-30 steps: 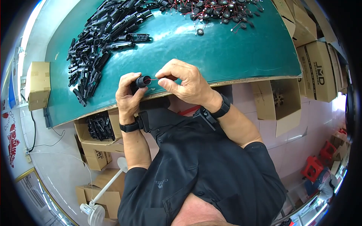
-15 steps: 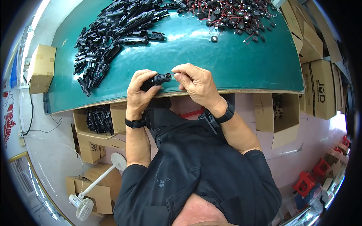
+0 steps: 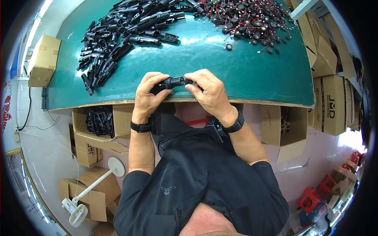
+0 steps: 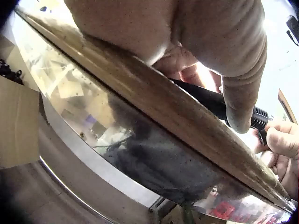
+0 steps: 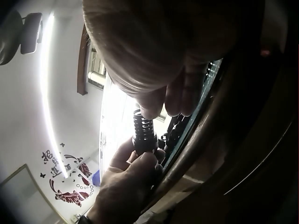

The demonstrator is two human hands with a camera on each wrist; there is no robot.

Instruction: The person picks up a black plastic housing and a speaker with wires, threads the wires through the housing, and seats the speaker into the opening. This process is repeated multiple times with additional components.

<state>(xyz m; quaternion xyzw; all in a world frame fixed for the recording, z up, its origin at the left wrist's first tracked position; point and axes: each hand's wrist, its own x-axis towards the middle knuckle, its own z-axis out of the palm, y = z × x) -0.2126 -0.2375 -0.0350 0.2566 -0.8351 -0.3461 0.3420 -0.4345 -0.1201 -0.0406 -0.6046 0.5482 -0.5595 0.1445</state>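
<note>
My left hand [image 3: 146,94] grips a black plastic housing with a ribbed, spring-like end [image 3: 174,82], held sideways over the table's front edge. That ribbed end points toward my right hand [image 3: 211,91], whose thumb and fingers pinch a small black disc [image 3: 188,82] right at its opening. In the left wrist view, the left thumb lies along the housing's smooth black body [image 4: 205,99]. Ribs [image 5: 143,127] show between both hands in the right wrist view, where the right fingers hide the disc.
Many similar black housings [image 3: 114,43] lie heaped at the table's back left. Black discs with red wires [image 3: 256,23] are piled at the back right of the green table [image 3: 212,63]. Open cardboard boxes [image 3: 271,126] stand below the front edge on both sides.
The housing has turned from facing up toward my head to lying sideways. A red wire stretched between the hands a second ago no longer shows; the right hand now has the disc against the ribbed end.
</note>
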